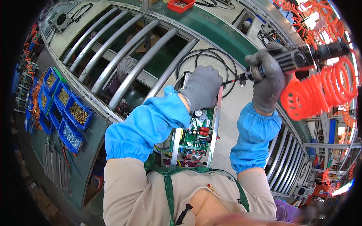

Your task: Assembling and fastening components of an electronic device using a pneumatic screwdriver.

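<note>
My left hand (201, 88), in a grey glove, presses down on the far end of a green circuit board (192, 137) set in a metal frame (215, 124). My right hand (268, 81), also gloved, grips a black powered screwdriver (298, 58) whose red-tipped bit (233, 80) points left, close to my left fingers. An orange coiled hose (320, 90) hangs from the tool's rear. Black cables (205, 56) loop on the grey bench beyond the board. Blue sleeve covers wrap both forearms.
Curved metal roller bars (124, 60) run across the bench at left and again at lower right (290, 165). Blue bins of screws (71, 111) sit at far left. A red parts tray (181, 5) and a small fan (60, 19) lie at the back.
</note>
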Available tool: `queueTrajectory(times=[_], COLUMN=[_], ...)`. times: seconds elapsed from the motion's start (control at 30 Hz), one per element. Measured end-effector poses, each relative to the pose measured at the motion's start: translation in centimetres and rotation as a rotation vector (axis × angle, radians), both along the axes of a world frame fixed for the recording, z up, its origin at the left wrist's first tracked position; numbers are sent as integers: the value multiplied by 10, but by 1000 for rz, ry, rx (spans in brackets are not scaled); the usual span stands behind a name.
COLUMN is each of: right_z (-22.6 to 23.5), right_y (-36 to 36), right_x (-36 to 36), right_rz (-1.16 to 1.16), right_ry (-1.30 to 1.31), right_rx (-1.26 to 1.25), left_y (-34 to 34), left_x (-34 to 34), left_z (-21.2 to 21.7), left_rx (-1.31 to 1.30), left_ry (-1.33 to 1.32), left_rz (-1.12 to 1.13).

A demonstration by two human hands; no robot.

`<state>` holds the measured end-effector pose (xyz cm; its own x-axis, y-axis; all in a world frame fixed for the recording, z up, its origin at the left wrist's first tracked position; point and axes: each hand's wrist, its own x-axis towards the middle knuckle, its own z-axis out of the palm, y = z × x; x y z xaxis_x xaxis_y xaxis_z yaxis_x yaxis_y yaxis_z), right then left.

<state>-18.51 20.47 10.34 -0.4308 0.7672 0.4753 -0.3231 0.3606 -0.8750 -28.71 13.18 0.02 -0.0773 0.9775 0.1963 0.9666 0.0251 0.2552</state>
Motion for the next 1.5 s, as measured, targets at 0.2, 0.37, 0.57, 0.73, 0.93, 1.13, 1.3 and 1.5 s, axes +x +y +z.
queueTrajectory(times=[0.2, 0.37, 0.57, 0.73, 0.93, 1.13, 1.3, 1.5], right_z=[-6, -2, -8, -17, -28, -29, -22, -16], right_y=[1, -7, -10, -9, -1, -11, -10, 10], right_x=[-2, -12, -8, -1, 10, 12, -7, -10], right_rz=[3, 3, -36, -6, -146, -165, -106, -2], right_ry=[95, 22, 27, 166, 356, 358, 170, -15], right_rx=[-19, 45, 52, 110, 89, 47, 221, 221], left_y=[0, 0, -1, -2, -3, -1, -1, 0], left_x=[0, 1, 0, 2, 3, 6, 5, 4], left_z=[0, -2, -2, -2, -4, -4, -7, -8], left_rx=[-9, 7, 26, 34, 24, 23, 74, 83], left_ry=[13, -6, 0, -1, -3, 22, 8, 10], left_rz=[-5, 3, 5, 6, 14, 27, 33, 41])
